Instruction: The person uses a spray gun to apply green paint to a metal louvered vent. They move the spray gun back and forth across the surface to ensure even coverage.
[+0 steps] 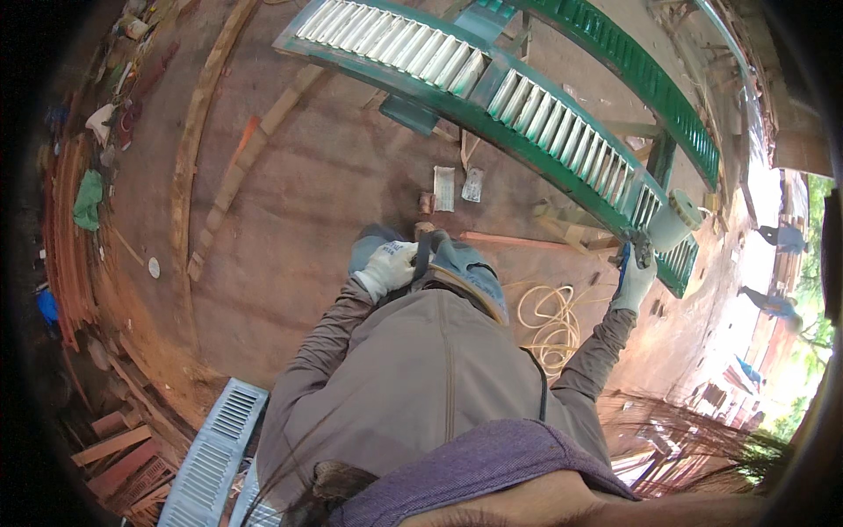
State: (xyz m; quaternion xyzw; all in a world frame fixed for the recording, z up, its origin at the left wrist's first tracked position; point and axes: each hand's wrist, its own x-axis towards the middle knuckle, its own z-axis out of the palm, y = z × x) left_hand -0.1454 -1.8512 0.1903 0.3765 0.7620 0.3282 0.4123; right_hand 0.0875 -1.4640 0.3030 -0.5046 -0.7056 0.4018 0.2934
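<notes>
My right hand, in a white and blue glove, is closed on the handle of a paint spray gun. A pale, paint-stained cup sits at the gun's head, over the right end of a long louvred shutter. The shutter's frame is green; many slats look whitish with green streaks. My left hand, in a white glove, is at my waist. Its fingers are curled beside a dark strap-like piece; whether they grip it is unclear.
A greener louvred shutter stands beyond. A coiled yellowish hose lies on the floor to my right. Wooden beams stretch across the left floor. Pale blue-grey shutters lie behind left, beside stacked timber. People are at far right.
</notes>
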